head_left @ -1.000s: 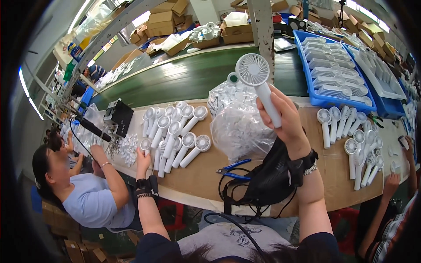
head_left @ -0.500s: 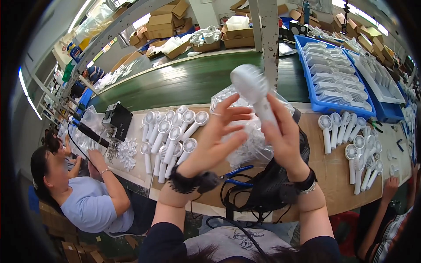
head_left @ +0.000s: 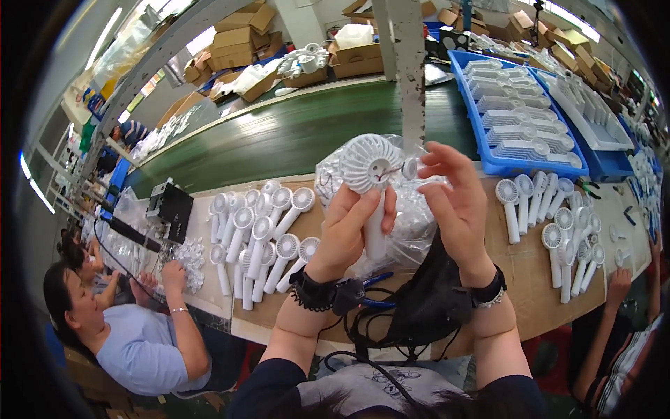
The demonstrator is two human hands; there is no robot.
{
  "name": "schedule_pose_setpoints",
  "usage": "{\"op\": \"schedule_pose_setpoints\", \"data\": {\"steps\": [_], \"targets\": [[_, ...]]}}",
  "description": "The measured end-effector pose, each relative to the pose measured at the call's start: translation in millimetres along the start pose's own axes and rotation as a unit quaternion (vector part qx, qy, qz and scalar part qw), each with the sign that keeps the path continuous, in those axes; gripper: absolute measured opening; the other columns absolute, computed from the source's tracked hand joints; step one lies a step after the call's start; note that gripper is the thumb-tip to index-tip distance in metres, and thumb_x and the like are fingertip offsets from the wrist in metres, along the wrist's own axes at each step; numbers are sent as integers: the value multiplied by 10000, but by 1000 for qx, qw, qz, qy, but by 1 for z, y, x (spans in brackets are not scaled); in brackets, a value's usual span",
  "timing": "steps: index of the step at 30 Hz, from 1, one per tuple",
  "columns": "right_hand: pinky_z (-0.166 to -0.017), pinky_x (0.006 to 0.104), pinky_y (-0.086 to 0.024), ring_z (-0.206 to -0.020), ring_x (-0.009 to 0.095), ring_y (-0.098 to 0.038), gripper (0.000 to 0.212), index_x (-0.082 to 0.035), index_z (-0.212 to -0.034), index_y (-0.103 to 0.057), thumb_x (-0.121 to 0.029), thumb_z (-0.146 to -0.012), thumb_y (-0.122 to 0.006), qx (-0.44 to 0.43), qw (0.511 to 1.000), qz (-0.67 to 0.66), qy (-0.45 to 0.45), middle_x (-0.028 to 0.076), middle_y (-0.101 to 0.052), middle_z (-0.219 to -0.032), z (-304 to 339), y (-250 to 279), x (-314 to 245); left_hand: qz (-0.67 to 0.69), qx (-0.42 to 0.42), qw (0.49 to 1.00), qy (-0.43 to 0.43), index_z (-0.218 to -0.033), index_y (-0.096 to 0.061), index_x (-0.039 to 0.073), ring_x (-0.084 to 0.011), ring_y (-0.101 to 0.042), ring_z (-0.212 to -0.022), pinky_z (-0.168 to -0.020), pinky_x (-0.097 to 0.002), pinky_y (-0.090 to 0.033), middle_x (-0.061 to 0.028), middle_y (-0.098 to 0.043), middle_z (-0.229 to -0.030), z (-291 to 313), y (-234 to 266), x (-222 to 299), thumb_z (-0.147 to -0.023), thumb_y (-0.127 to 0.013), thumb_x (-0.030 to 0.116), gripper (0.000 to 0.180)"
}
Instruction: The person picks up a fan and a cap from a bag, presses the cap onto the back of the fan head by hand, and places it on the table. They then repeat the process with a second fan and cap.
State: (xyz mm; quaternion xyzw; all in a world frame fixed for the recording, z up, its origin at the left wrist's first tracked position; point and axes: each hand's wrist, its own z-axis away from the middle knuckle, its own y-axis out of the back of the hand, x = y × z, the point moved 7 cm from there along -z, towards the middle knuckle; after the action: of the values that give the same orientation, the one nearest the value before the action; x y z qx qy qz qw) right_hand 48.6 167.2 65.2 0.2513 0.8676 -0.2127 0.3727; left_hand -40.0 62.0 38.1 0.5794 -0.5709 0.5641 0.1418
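Note:
My left hand (head_left: 349,227) is wrapped round the handle of a white handheld fan (head_left: 366,157), held upright over the middle of the table. Its round slotted head faces me, with dark and reddish thin wires at the hub. A small round white cap (head_left: 410,167) hangs at the wires' end, right of the head. Close beside that cap, my right hand (head_left: 457,209) has its fingers apart and bent, holding nothing I can see. Behind the fan lies a heap of clear plastic bags (head_left: 412,223). Several similar white fans (head_left: 262,230) stand grouped to the left.
More fans (head_left: 562,223) lie on the right. Blue-handled pliers (head_left: 377,304) and a black bag (head_left: 433,300) lie before me. A blue tray (head_left: 516,167) of white parts stands far right, beside a green conveyor belt (head_left: 279,126). A co-worker (head_left: 146,335) sits left; another person's hand (head_left: 620,279) is at right.
The fan has passed from my right hand into my left and turned, so its hub wires and dangling cap show. My right hand has come off it. The whole view has shifted slightly.

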Motion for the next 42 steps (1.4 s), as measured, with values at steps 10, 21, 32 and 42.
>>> {"op": "schedule_pose_setpoints", "data": {"steps": [10, 21, 32, 42], "targets": [[-717, 207, -454, -864, 96, -532, 322, 13, -1063, -531, 75, -748, -561, -36, 998, -27, -36, 49, -534, -965, -4, 12, 20, -123, 27, 992, 31, -1117, -407, 29, -99, -477, -624, -532, -213, -397, -41, -519, -821, -10, 2, -27, -853, -445, 117, 280], [-726, 219, -467, -855, 122, -543, 288, 26, -990, -551, 98, -712, -584, -113, 993, -22, -31, 90, -533, -951, -4, 4, 7, -182, 49, 981, 39, -1162, -366, 30, -62, -456, -582, -496, -188, -386, -26, -502, -828, -5, 13, -25, -831, -504, 48, 359], [-664, 248, -450, -773, 178, -553, 271, -5, -861, -580, 118, -623, -621, -148, 970, 110, 159, 132, -540, -882, 2, -5, -27, -195, 43, 980, 23, -1207, -310, 16, -106, -436, -973, -845, -254, -356, -44, -448, -1055, -6, 4, -12, -799, -559, 46, 480], [-625, 266, -455, -726, 201, -562, 245, -57, -799, -614, 88, -605, -652, -154, 950, 148, 226, 124, -532, -883, 17, -14, -34, -218, 20, 975, -27, -1225, -299, 16, -123, -415, -1031, -889, -271, -338, -60, -424, -1112, -5, 5, 1, -768, -608, 63, 554]]}}
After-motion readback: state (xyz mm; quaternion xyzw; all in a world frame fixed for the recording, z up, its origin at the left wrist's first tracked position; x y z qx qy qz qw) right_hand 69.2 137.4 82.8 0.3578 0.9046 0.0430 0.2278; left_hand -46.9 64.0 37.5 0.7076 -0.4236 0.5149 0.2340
